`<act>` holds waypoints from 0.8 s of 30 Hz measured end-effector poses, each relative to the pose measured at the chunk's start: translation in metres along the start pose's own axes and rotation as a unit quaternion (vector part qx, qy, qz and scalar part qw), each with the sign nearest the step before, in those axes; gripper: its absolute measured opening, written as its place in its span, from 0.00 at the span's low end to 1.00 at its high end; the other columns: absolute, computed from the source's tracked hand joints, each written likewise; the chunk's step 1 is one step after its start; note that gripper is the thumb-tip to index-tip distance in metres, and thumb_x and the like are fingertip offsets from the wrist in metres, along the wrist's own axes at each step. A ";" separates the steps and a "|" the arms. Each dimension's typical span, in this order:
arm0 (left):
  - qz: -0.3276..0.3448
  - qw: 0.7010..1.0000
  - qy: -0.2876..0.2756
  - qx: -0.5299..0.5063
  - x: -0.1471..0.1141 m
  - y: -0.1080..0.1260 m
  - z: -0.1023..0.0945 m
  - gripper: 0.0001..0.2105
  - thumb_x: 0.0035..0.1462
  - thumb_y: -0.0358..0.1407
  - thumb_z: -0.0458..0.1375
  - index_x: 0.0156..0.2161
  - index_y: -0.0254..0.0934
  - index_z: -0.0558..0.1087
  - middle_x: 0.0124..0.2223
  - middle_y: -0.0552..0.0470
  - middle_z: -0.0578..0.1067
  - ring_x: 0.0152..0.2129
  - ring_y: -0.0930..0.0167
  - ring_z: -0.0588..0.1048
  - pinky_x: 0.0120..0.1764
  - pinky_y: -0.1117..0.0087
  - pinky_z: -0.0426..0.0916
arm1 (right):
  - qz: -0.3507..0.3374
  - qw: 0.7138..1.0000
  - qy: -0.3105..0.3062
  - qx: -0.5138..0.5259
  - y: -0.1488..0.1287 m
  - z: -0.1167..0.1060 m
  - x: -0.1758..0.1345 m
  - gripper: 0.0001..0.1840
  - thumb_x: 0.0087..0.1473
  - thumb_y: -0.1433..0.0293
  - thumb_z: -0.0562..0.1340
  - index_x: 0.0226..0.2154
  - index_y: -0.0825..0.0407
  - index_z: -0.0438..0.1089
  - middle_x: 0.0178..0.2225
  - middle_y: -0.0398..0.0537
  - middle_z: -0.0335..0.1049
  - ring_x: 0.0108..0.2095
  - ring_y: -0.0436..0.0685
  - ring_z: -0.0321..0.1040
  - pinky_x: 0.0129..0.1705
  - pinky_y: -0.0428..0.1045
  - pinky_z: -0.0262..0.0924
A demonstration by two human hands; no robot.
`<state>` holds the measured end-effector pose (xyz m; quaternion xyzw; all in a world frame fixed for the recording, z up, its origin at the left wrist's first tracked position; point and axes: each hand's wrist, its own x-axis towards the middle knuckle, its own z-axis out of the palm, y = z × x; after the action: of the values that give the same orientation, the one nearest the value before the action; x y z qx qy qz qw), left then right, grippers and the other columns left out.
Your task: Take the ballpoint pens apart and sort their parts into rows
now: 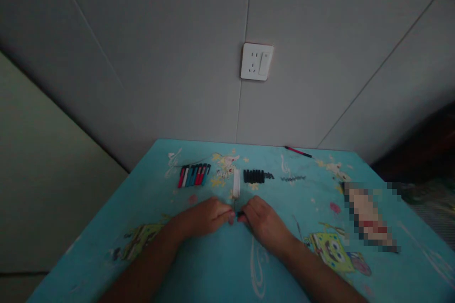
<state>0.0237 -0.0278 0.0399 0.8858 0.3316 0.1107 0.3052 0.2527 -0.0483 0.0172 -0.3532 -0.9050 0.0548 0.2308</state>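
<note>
My left hand (215,215) and my right hand (258,215) meet over the middle of the table, fingers pinched and thumbs facing. A small dark, tube-like pen part (239,214) shows at the fingertips of my right hand. What my left fingers pinch, if anything, is hidden. Just beyond them lie a bundle of white pen refills (236,182) and a row of short black tubes (253,176). Red, white and teal pen barrels (194,175) lie side by side at the left. Small dark springs (293,178) form a line at the right.
A light blue cartoon-patterned cover (213,270) lies over the table. A red and black pen (297,151) rests by the back edge. At the right is a long blurred-out item (369,218). The wall behind carries a white socket (256,61).
</note>
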 end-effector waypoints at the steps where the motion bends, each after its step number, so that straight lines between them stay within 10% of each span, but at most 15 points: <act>1: -0.004 1.000 0.003 -0.003 0.000 -0.001 -0.001 0.20 0.70 0.41 0.43 0.39 0.38 0.77 0.33 0.53 0.79 0.31 0.71 0.77 0.35 0.73 0.65 | 0.004 1.000 0.005 0.006 -0.001 -0.003 0.000 0.12 0.66 0.66 0.55 0.38 0.53 0.70 0.33 0.51 0.68 0.37 0.59 0.64 0.41 0.55 0.62; 6: -0.023 0.978 0.110 0.175 0.002 -0.005 0.002 0.15 0.67 0.42 0.48 0.40 0.38 0.75 0.33 0.50 0.79 0.28 0.69 0.76 0.32 0.71 0.63 | 0.071 0.996 0.028 0.046 0.006 -0.018 0.001 0.19 0.64 0.64 0.57 0.56 0.51 0.64 0.43 0.54 0.70 0.43 0.62 0.66 0.47 0.58 0.63; 11: 0.016 0.966 0.115 0.233 0.005 -0.005 0.006 0.13 0.67 0.42 0.49 0.37 0.38 0.73 0.30 0.52 0.77 0.25 0.70 0.75 0.29 0.71 0.62 | 0.114 0.986 0.015 0.119 0.015 -0.015 -0.002 0.09 0.65 0.68 0.54 0.42 0.49 0.70 0.36 0.48 0.71 0.39 0.58 0.68 0.44 0.54 0.64; 24: 0.038 0.964 0.113 0.239 0.006 -0.013 0.015 0.12 0.68 0.40 0.48 0.39 0.39 0.72 0.31 0.53 0.77 0.29 0.69 0.77 0.31 0.70 0.63 | 0.127 0.979 0.009 0.161 0.013 -0.006 -0.001 0.15 0.59 0.68 0.62 0.49 0.50 0.65 0.43 0.51 0.71 0.43 0.58 0.68 0.47 0.54 0.64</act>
<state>0.0280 -0.0235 0.0200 0.9264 0.3473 0.1395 0.0409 0.2638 -0.0402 0.0187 -0.4239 -0.8299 0.2254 0.2842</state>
